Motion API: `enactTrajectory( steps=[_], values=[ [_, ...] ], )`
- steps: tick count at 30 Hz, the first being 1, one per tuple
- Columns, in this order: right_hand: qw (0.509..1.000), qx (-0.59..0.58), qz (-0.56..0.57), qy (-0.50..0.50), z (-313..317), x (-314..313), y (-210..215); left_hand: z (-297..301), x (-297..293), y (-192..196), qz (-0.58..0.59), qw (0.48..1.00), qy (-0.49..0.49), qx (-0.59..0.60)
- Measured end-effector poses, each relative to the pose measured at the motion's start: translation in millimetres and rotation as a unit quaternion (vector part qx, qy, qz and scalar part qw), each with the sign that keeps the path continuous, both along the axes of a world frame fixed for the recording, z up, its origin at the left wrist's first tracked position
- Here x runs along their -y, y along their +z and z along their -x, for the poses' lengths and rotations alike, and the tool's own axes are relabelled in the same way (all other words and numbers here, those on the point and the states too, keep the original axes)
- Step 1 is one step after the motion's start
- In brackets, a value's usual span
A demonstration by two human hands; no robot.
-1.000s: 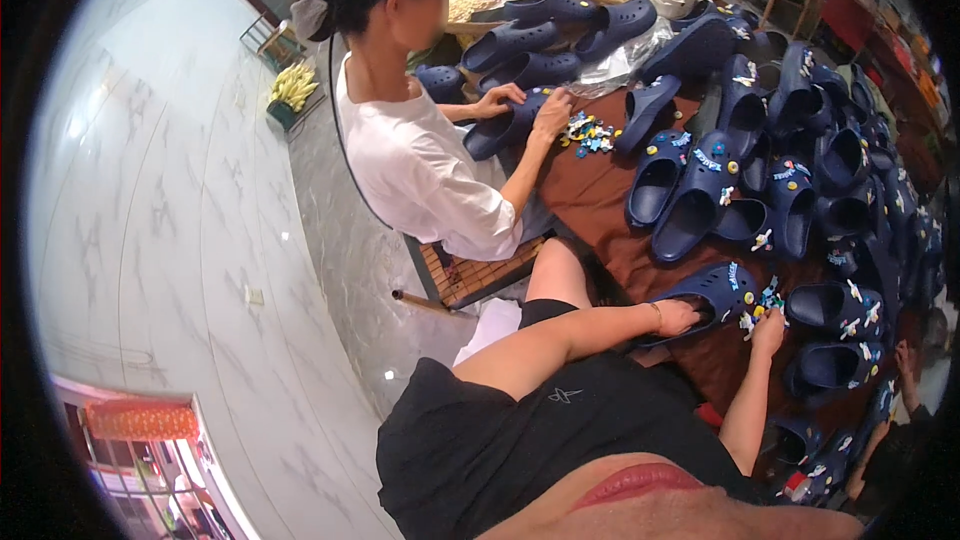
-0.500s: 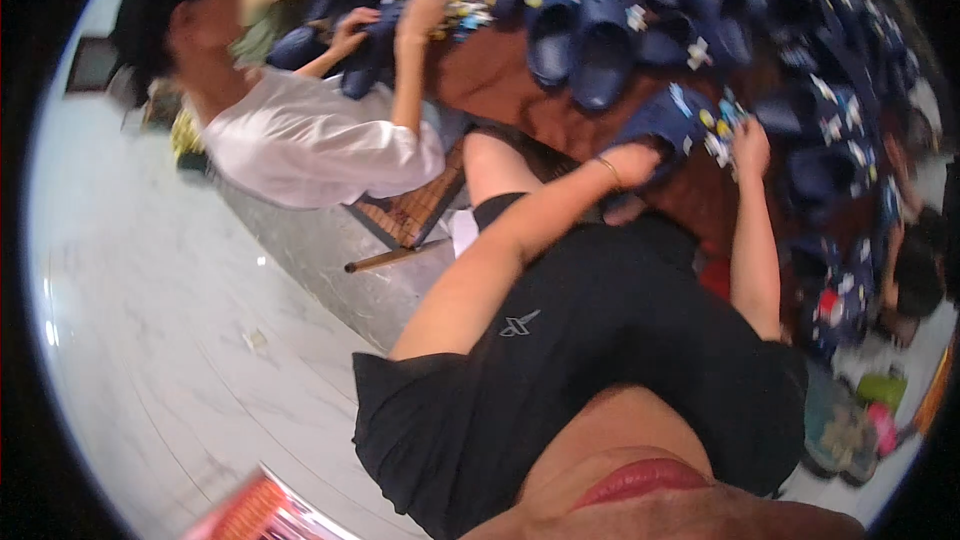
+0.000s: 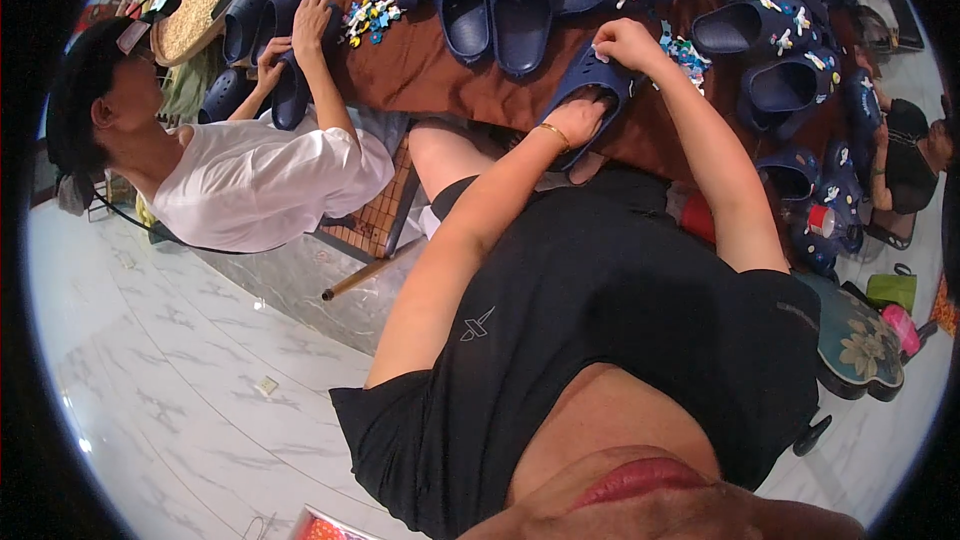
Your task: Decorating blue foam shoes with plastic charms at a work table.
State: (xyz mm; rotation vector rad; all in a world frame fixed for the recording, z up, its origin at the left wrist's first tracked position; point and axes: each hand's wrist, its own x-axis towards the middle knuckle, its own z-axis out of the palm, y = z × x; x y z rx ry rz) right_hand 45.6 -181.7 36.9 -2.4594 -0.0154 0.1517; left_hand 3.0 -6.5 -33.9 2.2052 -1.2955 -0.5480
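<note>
Fingers of the left hand (image 3: pixel 578 120) are tucked inside the opening of a navy clog (image 3: pixel 590 90), gripping it from within, with a thin gold bangle (image 3: pixel 552 132) at the wrist. Those of the right hand (image 3: pixel 625 40) are curled and pinched down on the top of the same clog near its toe; whether they hold a small charm there cannot be told. That clog lies on the near edge of the brown counter (image 3: pixel 440 70), just ahead of the person's black shirt (image 3: pixel 600 320). Beside the right hand sits a small heap of coloured charms (image 3: pixel 688 52). More navy clogs are spread over the counter, among them a pair (image 3: pixel 495 5) with white and blue charms further in and others (image 3: pixel 775 60) off to the right. On the left a co-worker in a white shirt (image 3: pixel 255 185) sits at the same counter, with one hand (image 3: pixel 312 15) on another dark clog (image 3: pixel 290 90), next to a second pile of charms (image 3: pixel 368 18). Pale marble-patterned floor (image 3: pixel 160 360) lies below, and a teal flowered bag (image 3: pixel 858 340) rests on it at the right.
</note>
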Motion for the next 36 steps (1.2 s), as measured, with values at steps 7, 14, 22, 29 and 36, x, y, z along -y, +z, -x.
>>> enactTrajectory(
  steps=[7, 14, 22, 29, 36],
  values=[
    [0.980, -0.093, 0.151, 0.092, -28.5, -6.4, -5.1, -0.4, -0.3, 6.3, 0.021, 1.000, 0.005, 0.013],
    [0.939, -0.136, 0.296, 0.110, -34.9, -18.1, 15.4, -2.1, -1.5, 2.0, 0.012, 1.000, 0.010, 0.013],
    [0.933, -0.101, 0.318, 0.136, -34.8, -15.1, 11.6, -1.2, -2.8, 8.5, 0.019, 1.000, 0.010, 0.012],
    [0.937, 0.049, 0.325, 0.120, -7.0, -15.5, -12.7, -0.8, -2.8, 2.1, 0.024, 0.999, 0.018, 0.016],
    [0.976, 0.133, 0.166, -0.040, -1.1, 7.4, -12.8, 0.1, -3.1, 25.6, -0.029, 0.999, 0.015, -0.027]
  ],
)
